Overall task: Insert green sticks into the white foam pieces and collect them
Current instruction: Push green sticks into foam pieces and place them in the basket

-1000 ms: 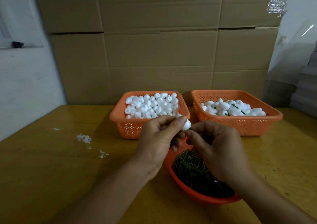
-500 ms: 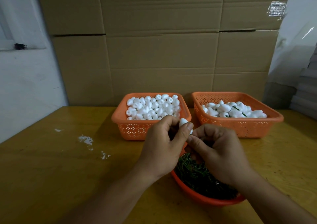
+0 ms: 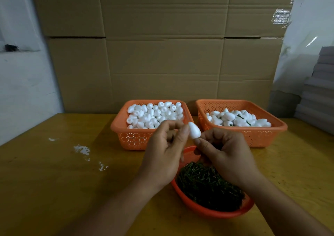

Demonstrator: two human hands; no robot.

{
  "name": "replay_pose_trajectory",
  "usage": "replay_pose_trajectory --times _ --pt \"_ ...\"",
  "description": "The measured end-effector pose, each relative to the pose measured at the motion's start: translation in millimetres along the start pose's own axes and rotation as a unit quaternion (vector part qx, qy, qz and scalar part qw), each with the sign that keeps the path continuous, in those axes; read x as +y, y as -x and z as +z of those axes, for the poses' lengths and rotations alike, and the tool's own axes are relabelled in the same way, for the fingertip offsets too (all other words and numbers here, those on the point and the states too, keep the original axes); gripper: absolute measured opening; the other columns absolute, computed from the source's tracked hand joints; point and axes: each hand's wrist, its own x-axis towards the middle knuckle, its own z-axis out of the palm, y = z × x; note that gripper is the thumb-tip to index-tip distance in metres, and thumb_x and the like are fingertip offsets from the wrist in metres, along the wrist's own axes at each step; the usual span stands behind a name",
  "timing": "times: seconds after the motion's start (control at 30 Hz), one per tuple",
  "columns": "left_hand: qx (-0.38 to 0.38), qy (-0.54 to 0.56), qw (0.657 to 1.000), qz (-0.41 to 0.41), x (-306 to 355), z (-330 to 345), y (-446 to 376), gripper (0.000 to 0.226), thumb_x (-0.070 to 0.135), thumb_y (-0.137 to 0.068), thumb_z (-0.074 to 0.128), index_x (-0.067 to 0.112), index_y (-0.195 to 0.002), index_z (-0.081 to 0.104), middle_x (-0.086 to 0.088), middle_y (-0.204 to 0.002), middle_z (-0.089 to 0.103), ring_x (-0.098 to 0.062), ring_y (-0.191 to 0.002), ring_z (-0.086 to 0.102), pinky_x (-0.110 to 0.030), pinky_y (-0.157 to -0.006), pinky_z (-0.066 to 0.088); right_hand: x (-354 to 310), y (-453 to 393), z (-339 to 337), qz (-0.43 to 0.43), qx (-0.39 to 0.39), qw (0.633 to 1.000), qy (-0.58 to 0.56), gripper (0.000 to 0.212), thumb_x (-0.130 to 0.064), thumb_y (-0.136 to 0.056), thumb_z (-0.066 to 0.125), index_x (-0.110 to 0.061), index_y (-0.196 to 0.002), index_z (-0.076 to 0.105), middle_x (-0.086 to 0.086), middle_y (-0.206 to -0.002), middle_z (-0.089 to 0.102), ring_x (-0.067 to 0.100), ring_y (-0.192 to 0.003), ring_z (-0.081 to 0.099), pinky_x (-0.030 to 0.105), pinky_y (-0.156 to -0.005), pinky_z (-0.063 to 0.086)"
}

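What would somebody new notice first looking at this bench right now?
Probably the white foam piece held up at centre between the left hand and right hand. Behind them stand two orange baskets: the left basket heaped with plain foam pieces, the right basket holding pieces with green sticks showing. Nearest the person, a red bowl is full of green sticks.

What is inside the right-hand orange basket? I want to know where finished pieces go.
The right basket holds white foam pieces, and a few green sticks show among them. The pile covers the basket's floor and any lower pieces.
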Motion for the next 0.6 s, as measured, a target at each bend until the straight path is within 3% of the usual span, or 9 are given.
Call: replay_pose_trajectory --times 0.13,0.27,0.37,0.43,0.5,0.6 --pt "0.006 -0.006 1.0 -0.016 -5 -1 0 0.026 0.05 -0.096 0.044 0.028 -0.105 0.056 -0.002 -0.066 0.057 -0.014 -0.056 0.056 -0.019 -0.049 0.042 23 -25 -25 0.031 0.077 0.995 0.052 0.015 -0.019 -0.091 0.072 -0.018 -0.076 0.073 -0.002 -0.064 0.072 0.007 -0.05 0.062 0.021 -0.047 0.05" --pt "0.007 -0.001 1.0 -0.017 -11 1 1 0.028 0.048 -0.095 0.04 0.028 -0.104 0.056 -0.001 -0.067 0.058 -0.014 -0.054 0.056 -0.018 -0.048 0.041 46 -54 -51 0.055 0.179 0.978 0.092 0.015 -0.02 -0.09 0.074 -0.025 -0.076 0.074 -0.007 -0.059 0.069 -0.002 -0.049 0.058 0.026 -0.053 0.043" --pt "0.007 -0.005 1.0 -0.011 -13 1 1 0.028 0.049 -0.095 0.041 0.026 -0.1 0.056 -0.002 -0.066 0.057 -0.015 -0.054 0.055 -0.018 -0.047 0.041 62 -70 -68 0.091 0.21 0.964 0.133 0.01 -0.028 -0.092 0.072 -0.024 -0.084 0.077 -0.008 -0.066 0.071 0.004 -0.052 0.062 0.033 -0.051 0.051" --pt "0.005 -0.01 1.0 -0.011 -13 0 1 0.029 0.048 -0.095 0.041 0.024 -0.099 0.056 -0.002 -0.066 0.057 -0.015 -0.054 0.055 -0.018 -0.047 0.041 70 -78 -79 0.111 0.229 0.95 0.181 0.015 -0.032 -0.092 0.071 -0.02 -0.088 0.078 -0.007 -0.068 0.071 0.02 -0.061 0.067 0.042 -0.059 0.056" --pt "0.007 -0.017 1.0 -0.014 -13 0 1 0.033 0.048 -0.096 0.041 0.019 -0.092 0.056 -0.003 -0.063 0.056 -0.015 -0.052 0.054 -0.02 -0.047 0.04 79 -86 -91 0.142 0.253 0.925 0.245 0.019 -0.036 -0.092 0.069 -0.02 -0.086 0.078 -0.003 -0.065 0.069 0.025 -0.061 0.065 0.038 -0.059 0.053" --pt "0.002 -0.054 0.998 -0.006 -12 1 2 0.052 0.047 -0.102 0.044 0.008 -0.068 0.05 -0.013 -0.053 0.044 -0.021 -0.049 0.045 -0.041 -0.046 0.036 93 -98 -106 0.191 0.251 0.893 0.32 0.031 -0.037 -0.091 0.067 -0.014 -0.071 0.073 0.007 -0.062 0.066 0.026 -0.057 0.062 0.033 -0.058 0.049"
